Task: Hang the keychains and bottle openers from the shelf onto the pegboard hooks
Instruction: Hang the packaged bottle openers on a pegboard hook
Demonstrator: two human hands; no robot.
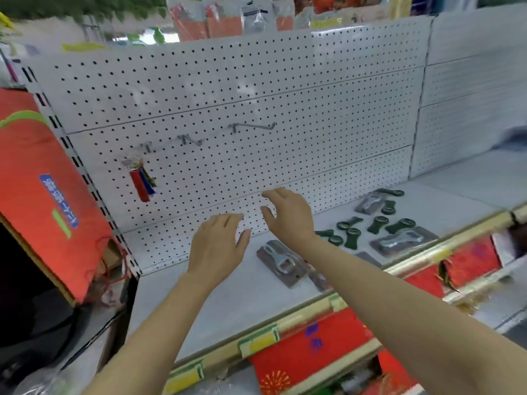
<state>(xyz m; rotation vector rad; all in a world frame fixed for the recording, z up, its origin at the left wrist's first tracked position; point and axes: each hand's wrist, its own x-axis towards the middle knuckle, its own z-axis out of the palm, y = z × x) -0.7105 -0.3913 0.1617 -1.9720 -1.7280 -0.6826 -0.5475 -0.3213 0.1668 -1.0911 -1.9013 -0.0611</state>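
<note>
One bunch hung, most stock not yet up.
Keychains (pixel 141 178) hang on the leftmost hook; packaged bottle openers (pixel 283 262) and green ones (pixel 377 223) lie on the shelf (pixel 228 303). My left hand (pixel 216 246) and right hand (pixel 288 216) hover empty, fingers spread.

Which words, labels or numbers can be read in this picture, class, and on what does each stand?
Blue label on the orange bag: white characters, too blurred to read.
Yellow price tags on the shelf edge: no legible print.
Packets above the pegboard: print too blurred to read.
Carded bottle openers: no readable text.
Nothing here can be quoted.
</note>
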